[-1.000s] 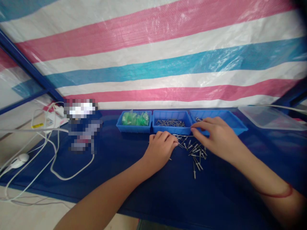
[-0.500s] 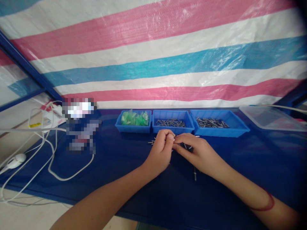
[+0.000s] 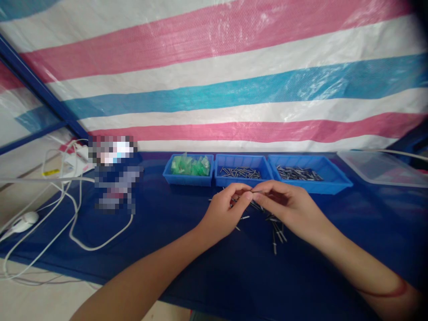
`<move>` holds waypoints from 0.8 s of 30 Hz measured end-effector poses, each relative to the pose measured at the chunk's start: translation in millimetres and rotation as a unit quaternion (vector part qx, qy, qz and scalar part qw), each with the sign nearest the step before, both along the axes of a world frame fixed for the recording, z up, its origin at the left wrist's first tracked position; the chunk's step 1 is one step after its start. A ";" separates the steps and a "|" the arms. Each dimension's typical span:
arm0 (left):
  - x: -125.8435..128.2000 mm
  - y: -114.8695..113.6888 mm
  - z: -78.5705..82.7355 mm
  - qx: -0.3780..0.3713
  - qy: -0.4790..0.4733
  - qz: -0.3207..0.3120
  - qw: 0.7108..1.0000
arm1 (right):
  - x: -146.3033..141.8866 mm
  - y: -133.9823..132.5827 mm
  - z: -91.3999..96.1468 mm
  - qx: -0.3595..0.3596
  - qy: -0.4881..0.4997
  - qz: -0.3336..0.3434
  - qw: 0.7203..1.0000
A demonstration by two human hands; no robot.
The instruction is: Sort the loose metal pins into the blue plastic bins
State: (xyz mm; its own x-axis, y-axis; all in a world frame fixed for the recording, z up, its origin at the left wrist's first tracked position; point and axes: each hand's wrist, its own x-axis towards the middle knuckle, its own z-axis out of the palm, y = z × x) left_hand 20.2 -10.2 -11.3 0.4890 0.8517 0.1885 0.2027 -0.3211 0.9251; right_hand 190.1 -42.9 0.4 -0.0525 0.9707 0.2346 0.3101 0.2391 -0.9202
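My left hand and my right hand meet fingertip to fingertip over a blue table. Both are pinched on one thin metal pin held level between them. Under and beside the hands lies a loose pile of metal pins. Just behind stand three blue trays: the left tray holds green plastic pieces, the middle tray holds small pins, the right tray holds more metal pins.
White cables and a white plug block lie at the table's left end, beside a blurred-out object. A clear plastic lid rests at the far right. A striped tarpaulin hangs right behind the trays.
My right hand drew back from the right tray to the pile and met my left hand. Both hands then rose slightly, pinching a pin between them.
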 end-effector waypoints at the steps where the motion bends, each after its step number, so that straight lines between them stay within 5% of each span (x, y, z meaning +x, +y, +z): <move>1: -0.3 -0.2 0.5 -0.002 0.007 0.000 1.000 | -0.9 0.1 0.0 -0.004 0.018 -0.001 1.000; 24: -1.9 2.7 3.1 0.087 0.011 0.055 0.995 | 7.9 4.9 -4.4 0.068 -0.012 -0.010 0.998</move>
State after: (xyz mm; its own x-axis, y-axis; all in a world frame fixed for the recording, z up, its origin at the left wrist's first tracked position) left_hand 18.3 -7.5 -8.2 0.4010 0.8554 0.3277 0.2657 -0.4510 0.8521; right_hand 198.0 -38.0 -4.0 -0.0395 0.9307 0.3636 0.3370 0.3549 -0.8720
